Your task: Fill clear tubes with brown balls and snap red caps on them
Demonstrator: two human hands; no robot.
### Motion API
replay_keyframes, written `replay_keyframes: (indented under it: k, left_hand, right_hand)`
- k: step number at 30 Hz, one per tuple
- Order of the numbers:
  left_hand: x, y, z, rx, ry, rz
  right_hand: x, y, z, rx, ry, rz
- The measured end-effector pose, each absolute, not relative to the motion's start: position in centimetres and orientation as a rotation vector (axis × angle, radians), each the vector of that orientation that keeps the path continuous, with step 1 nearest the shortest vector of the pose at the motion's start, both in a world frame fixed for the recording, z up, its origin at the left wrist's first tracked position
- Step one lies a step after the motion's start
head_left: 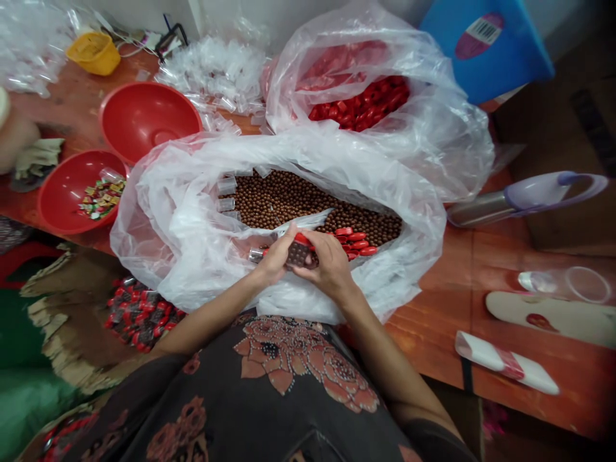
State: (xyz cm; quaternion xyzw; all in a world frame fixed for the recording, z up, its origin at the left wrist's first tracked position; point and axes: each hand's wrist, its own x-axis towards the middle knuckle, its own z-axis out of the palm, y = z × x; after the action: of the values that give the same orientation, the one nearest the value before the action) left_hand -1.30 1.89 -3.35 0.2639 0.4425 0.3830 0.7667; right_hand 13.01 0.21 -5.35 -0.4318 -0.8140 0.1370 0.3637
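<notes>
Between my two hands is a small clear container (297, 255) filled with brown balls, with a red cap on its upper end. My left hand (278, 256) grips its left side, the thumb up by the cap. My right hand (330, 260) closes round the right side, fingers bent over the cap. Both hands are just above a white plastic bag (163, 218) full of small brown balls (283, 192). Several red caps (357, 239) lie on the balls right of my right hand. Clear empty containers (226, 196) rest along the left of the balls.
Behind stands a second clear bag (447, 141) of red caps (360, 106). Two red bowls (149, 115) are at the left, one with small wrapped pieces (102, 196). Filled containers (142, 314) lie in a box below left. A flask (520, 199) lies at the right.
</notes>
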Motion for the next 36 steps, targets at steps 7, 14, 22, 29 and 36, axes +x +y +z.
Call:
replay_keyframes:
  k: [7,14,22,29,36]
  left_hand:
    - [-0.6,0.9,-3.1,0.634,0.951,0.935]
    - [-1.5,0.7,-2.7,0.727,0.847,0.811]
    - [-1.0,1.0,-2.5,0.579,0.866,0.741]
    - [-1.3,0.4,-2.6,0.543,0.822,0.711]
    - [-4.2,0.9,-2.8,0.888,0.960,0.692]
  right_hand:
    - [13.8,-0.5,-5.1,-1.109,-1.954,0.841]
    - [13.6,-0.6,-5.5,-1.266,-1.081,1.211]
    - [13.1,-1.2,-3.8,-1.209,-2.098,0.506]
    - [13.5,-0.5,-4.5,-1.085,-2.275,0.261]
    - [12.2,-0.7,-4.8,-1.067,-2.287,0.354]
